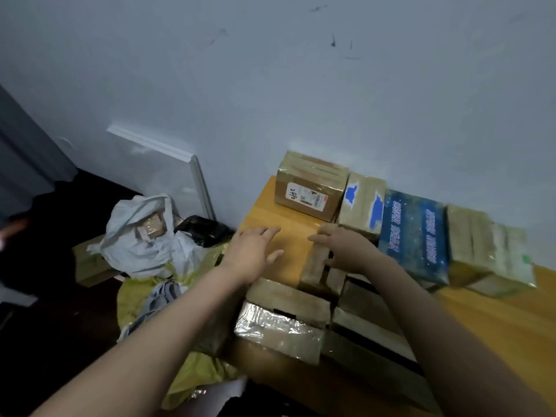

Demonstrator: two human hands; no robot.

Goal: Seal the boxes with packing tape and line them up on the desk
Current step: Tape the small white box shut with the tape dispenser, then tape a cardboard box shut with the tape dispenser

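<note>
Taped cardboard boxes stand in a row along the wall on the wooden desk (496, 314): a brown box with a white label (310, 188), a box with blue marks (362, 204), a dark blue printed box (412, 239) and pale taped boxes (487, 251). My right hand (346, 248) rests on a small taped box (322, 266) in front of the row, thumb against its side. My left hand (255, 251) hovers with straight, spread fingers over the bare desk corner. More taped boxes (279, 329) lie close to me under my forearms.
Left of the desk, on the dark floor, sit a white plastic bag (141, 236) with a small box in it, a black bag (204, 227) and a yellow bag (192, 371). A white panel (168, 176) leans against the wall.
</note>
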